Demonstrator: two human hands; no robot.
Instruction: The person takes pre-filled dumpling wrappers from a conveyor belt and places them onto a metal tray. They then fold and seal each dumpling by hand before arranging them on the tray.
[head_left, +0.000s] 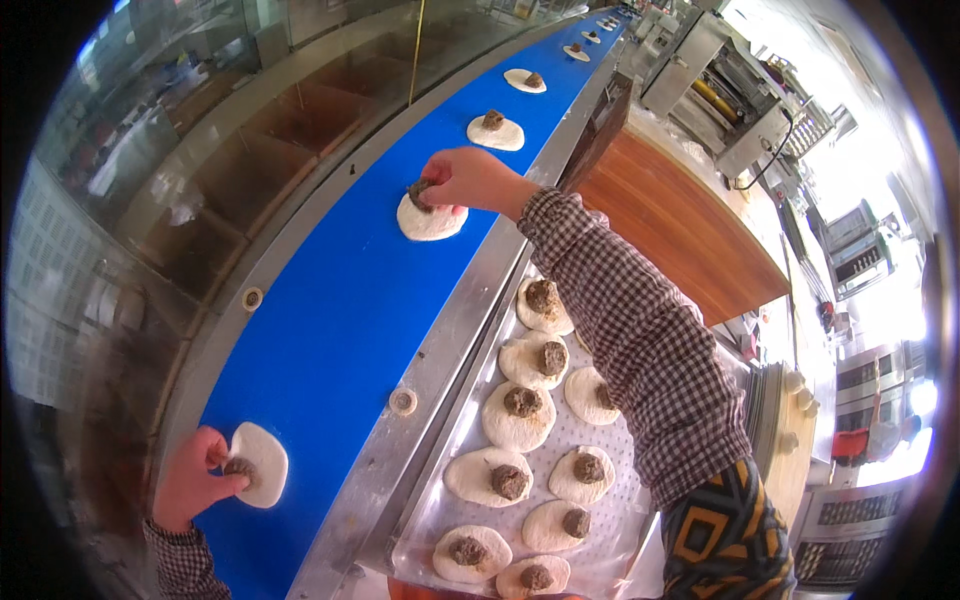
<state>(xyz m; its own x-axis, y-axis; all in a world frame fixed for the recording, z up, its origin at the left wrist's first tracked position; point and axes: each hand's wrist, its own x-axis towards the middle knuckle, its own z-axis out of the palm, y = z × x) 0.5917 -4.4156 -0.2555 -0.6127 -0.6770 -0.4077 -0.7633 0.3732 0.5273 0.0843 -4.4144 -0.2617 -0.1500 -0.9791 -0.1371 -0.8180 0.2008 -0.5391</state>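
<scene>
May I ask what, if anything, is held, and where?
Right hand: filling lump, by its right side. Left hand: touching dough round, left edge; grip unclear.

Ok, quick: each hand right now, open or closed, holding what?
Left hand: fingers curled at a dough round; grip cannot be told.
Right hand: closed on brown filling, at another dough round.

The left hand touches brown filling on 1 dough round on the blue belt; farther up, the right hand pinches filling on another. More filled rounds line the belt beyond. Beside it, a metal tray carries filled rounds, partly behind the right sleeve.
</scene>
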